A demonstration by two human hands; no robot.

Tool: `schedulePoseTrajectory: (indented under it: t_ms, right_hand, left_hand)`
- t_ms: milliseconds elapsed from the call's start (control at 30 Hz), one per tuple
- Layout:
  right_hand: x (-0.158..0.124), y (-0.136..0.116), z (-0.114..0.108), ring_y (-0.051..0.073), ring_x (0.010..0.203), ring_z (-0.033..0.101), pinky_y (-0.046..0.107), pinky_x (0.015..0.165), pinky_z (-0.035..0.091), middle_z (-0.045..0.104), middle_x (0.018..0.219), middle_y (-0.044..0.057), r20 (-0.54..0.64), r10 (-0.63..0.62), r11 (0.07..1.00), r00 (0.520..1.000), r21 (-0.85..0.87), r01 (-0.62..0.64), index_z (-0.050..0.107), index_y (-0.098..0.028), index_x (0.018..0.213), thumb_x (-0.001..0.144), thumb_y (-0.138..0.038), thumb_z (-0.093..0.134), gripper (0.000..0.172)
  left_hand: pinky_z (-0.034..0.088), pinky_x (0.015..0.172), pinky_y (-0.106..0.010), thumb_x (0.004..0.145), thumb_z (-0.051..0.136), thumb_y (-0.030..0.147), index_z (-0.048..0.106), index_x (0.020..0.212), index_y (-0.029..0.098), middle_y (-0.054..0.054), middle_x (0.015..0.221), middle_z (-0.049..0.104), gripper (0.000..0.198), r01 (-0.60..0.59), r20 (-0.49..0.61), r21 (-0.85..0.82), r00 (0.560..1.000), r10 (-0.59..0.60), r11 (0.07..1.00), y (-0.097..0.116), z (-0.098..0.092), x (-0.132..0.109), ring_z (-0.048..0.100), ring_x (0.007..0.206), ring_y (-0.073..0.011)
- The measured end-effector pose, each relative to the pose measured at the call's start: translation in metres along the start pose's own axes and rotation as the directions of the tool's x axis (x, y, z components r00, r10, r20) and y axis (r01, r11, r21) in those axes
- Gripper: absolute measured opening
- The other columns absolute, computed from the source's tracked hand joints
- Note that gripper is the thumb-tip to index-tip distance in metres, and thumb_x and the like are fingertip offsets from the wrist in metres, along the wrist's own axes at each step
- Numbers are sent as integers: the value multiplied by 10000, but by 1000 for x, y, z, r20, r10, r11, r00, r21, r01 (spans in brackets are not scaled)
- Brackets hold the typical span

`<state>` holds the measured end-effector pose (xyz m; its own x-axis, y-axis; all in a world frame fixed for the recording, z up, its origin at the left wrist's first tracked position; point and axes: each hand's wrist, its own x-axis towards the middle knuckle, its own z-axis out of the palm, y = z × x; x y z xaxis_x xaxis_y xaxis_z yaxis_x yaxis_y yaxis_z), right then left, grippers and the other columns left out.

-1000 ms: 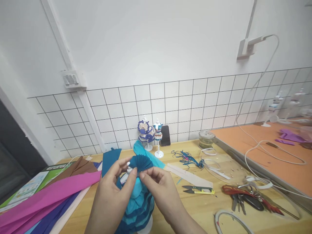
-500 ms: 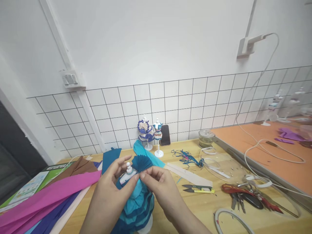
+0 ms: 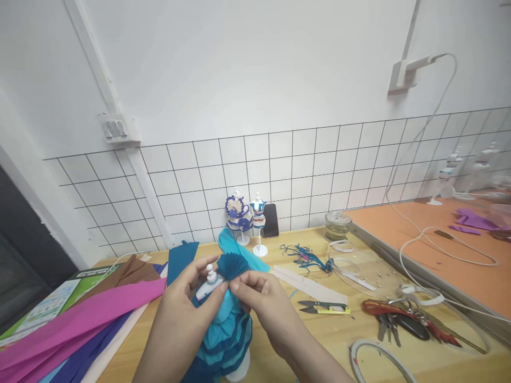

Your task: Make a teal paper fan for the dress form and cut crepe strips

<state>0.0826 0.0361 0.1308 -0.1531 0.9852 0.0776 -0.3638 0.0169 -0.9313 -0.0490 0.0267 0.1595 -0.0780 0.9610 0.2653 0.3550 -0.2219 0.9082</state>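
Observation:
A small white dress form [image 3: 211, 275] in a ruffled blue crepe-paper skirt [image 3: 229, 338] tilts between my hands. My left hand [image 3: 181, 311] curls round its bodice, the thumb pressed at the waist. Against the form's side stands a pleated dark-teal paper fan [image 3: 232, 264]; its gathered base is pinched by the thumb and fingers of my right hand [image 3: 265, 298]. Both thumb tips almost meet there. My fingers hide part of the bodice. Behind the fan lies a turquoise paper strip [image 3: 259, 263].
Two decorated dress forms [image 3: 259, 218] and a phone [image 3: 270, 221] stand by the tiled wall. To the right are thread snips [image 3: 325, 307], keys [image 3: 399, 322], a tape roll [image 3: 355, 361], scraps [image 3: 307, 258] and a glass jar [image 3: 337, 226]. Coloured paper strips [image 3: 99, 314] lie left.
Almost nothing differs. The fan has tilted slightly and my right hand has shifted a little at its base; my left hand keeps its hold.

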Motion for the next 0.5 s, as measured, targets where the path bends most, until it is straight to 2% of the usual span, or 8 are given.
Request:
schedulePoseTrajectory:
  t_ms: [200, 400, 500]
  right_hand:
    - [1, -1, -5, 67, 474, 343, 206, 481, 243, 451, 475, -59, 54, -7, 1000, 999, -17, 8, 641, -124, 620, 650, -375, 676, 256]
    - [0, 2, -2, 79, 494, 416, 205, 498, 309, 544, 521, -35, -35, -22, 999, 999, -42, 20, 656, -135, 633, 577, -431, 734, 310]
    - [1, 3, 0, 69, 469, 382, 200, 477, 298, 504, 491, -50, -46, -41, 999, 998, -35, 40, 633, -138, 594, 575, -451, 735, 330]
  left_hand:
    - [469, 843, -338, 684, 629, 336, 533, 1123, 226, -52, 994, 626, 463, 25, -25, 32, 999, -24, 999, 3, 1, 0, 564, 1012, -240]
    - [454, 862, -331, 653, 628, 299, 521, 1132, 209, -65, 1021, 615, 499, 24, -31, -14, 999, -25, 1000, 3, 4, 0, 548, 1047, -236]
    - [450, 863, -336, 658, 622, 295, 493, 1157, 219, -63, 1028, 603, 521, 25, -21, -28, 999, -25, 999, 3, 3, 0, 543, 1058, -233]
